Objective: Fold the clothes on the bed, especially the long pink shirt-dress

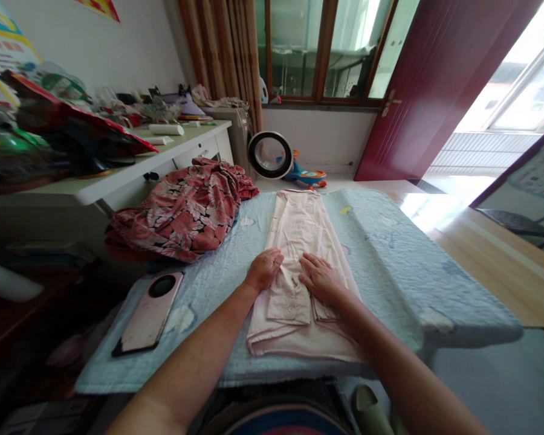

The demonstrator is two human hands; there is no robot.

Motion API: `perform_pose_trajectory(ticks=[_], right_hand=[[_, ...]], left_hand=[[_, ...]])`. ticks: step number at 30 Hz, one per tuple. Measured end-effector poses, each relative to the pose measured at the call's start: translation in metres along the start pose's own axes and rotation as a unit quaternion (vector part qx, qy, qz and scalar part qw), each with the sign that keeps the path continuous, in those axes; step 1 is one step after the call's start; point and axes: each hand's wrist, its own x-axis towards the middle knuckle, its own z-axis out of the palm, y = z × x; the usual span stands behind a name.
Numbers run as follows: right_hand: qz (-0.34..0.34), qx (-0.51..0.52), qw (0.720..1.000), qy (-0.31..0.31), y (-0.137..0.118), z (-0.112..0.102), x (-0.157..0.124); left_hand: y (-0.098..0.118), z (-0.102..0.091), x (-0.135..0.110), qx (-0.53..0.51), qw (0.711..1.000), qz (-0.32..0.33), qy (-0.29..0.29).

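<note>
A pale pink long-sleeved shirt [299, 217] lies folded lengthwise on a light blue quilted cover. Its buttoned cuff [290, 308] points toward me, with the sleeve laid along the body of the shirt. At the left edge of the sleeve, my left hand [265, 269] is closed, fingers curled on the fabric. My right hand [321, 278] rests on the right side of the shirt, palm down with its fingers stretched out. Part of the shirt is hidden under both hands.
Red floral cloth [185, 208] is heaped at the left on the quilted cover [381, 260]. Nearer me lies a phone [152, 311]. A cluttered white desk [199, 136] stands at the left. Beyond the cover are a round black-and-white object [251, 154] and a red door [412, 90].
</note>
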Motion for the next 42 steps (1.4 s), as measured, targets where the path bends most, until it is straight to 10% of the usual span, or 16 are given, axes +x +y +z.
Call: perform_pose_trajectory(ticks=[18,35,42], right_hand=[[0.034,0.023,0.999,0.031,0.005,-0.008,-0.062],[0.040,0.024,0.997,0.054,0.004,-0.006,-0.059],[-0.058,0.092,0.988,0.111,-0.035,-0.016,-0.054]], left_hand=[[0.001,-0.001,-0.002,0.004,1.000,0.005,-0.001],[-0.007,-0.005,-0.001,-0.057,0.993,-0.069,0.075],[-0.008,-0.004,-0.001,-0.066,0.993,-0.071,0.073]])
